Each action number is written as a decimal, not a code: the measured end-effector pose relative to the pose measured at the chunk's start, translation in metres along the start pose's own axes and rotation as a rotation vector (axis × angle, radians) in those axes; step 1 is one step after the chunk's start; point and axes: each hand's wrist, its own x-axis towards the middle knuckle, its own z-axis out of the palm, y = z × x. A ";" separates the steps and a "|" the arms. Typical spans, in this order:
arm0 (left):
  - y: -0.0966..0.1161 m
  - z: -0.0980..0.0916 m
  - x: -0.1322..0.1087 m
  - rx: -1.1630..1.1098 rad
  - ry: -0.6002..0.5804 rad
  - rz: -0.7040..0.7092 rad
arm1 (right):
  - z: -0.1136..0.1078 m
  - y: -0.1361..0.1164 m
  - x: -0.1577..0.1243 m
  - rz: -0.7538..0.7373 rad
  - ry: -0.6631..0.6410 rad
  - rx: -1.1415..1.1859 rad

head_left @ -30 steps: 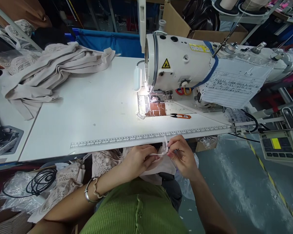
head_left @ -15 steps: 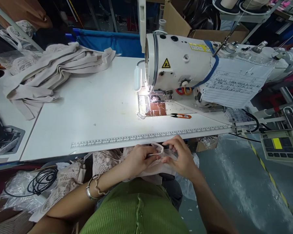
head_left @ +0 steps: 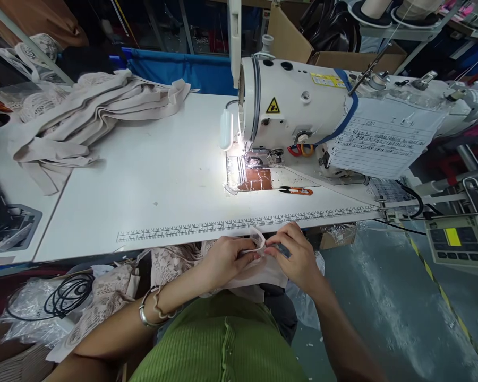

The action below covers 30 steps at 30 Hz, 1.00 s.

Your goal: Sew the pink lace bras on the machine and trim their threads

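Just in front of the table's front edge, my left hand (head_left: 227,260) pinches a pale pink fabric (head_left: 258,273), whose narrow edge curls up in a loop between my hands. My right hand (head_left: 295,254) is closed at the right side of that loop, thumb and index finger pressed together on the fabric. The rest of the cloth hangs over my lap, with beige lace (head_left: 173,262) to the left. Beyond my hands, a ruler strip (head_left: 223,227) runs along the front of the white table (head_left: 163,180).
A white sewing machine (head_left: 295,101) with its lamp lit stands at the back. Orange thread snips (head_left: 297,190) lie before it. Long beige fabric pieces (head_left: 99,114) are heaped at the back left. A control panel (head_left: 458,239) is at the right.
My right thumb and index finger, apart before, have come together on the fabric's edge. The loop of fabric stands slightly higher. My left hand keeps its pinch.
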 end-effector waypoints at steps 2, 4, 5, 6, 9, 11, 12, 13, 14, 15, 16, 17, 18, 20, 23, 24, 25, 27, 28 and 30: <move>-0.001 0.001 0.000 -0.007 0.001 -0.001 | 0.000 0.000 0.000 -0.001 0.026 0.019; -0.002 0.000 0.000 -0.025 0.001 -0.011 | -0.001 0.000 0.000 0.010 0.051 0.059; -0.001 0.000 0.000 -0.037 0.000 -0.016 | -0.001 0.001 0.001 0.023 0.056 0.080; 0.000 -0.001 0.000 -0.051 0.002 -0.021 | -0.002 0.001 0.002 0.038 0.055 0.102; 0.004 -0.003 -0.001 -0.095 -0.012 -0.048 | -0.003 -0.001 0.006 0.082 0.034 0.189; 0.006 -0.004 -0.001 -0.121 -0.025 -0.075 | -0.001 -0.004 0.009 0.092 0.013 0.291; 0.006 -0.004 -0.001 -0.129 -0.032 -0.083 | 0.001 -0.005 0.009 0.093 -0.021 0.367; 0.006 -0.004 -0.002 -0.132 -0.040 -0.083 | 0.003 -0.006 0.009 0.096 -0.078 0.452; 0.006 -0.003 -0.002 -0.133 -0.047 -0.077 | 0.005 -0.006 0.008 0.102 -0.152 0.520; 0.005 -0.003 -0.003 -0.129 -0.052 -0.067 | 0.007 -0.005 0.006 0.107 -0.217 0.540; 0.005 -0.003 -0.004 -0.124 -0.057 -0.055 | 0.009 -0.002 0.004 0.104 -0.245 0.498; 0.005 -0.004 -0.004 -0.121 -0.064 -0.043 | 0.010 0.003 0.002 0.095 -0.227 0.396; 0.005 -0.005 -0.005 -0.125 -0.065 -0.033 | 0.010 0.009 0.000 0.085 -0.168 0.252; 0.007 -0.007 -0.006 -0.147 -0.061 -0.034 | 0.008 0.022 -0.004 0.089 -0.007 -0.026; 0.010 -0.010 -0.005 -0.186 -0.089 -0.080 | 0.000 0.032 -0.007 0.190 0.059 -0.102; 0.011 -0.010 -0.004 -0.195 -0.103 -0.094 | -0.002 0.030 -0.007 0.217 0.028 -0.045; 0.012 -0.010 -0.003 -0.205 -0.118 -0.099 | -0.003 0.027 -0.006 0.221 -0.029 0.035; 0.013 -0.009 -0.002 -0.229 -0.127 -0.084 | -0.004 0.017 -0.004 0.164 -0.158 0.195; 0.012 -0.009 -0.002 -0.247 -0.120 -0.073 | -0.003 0.012 -0.002 0.126 -0.187 0.242; 0.011 -0.010 -0.001 -0.297 -0.098 -0.064 | -0.001 0.004 0.000 0.078 -0.167 0.265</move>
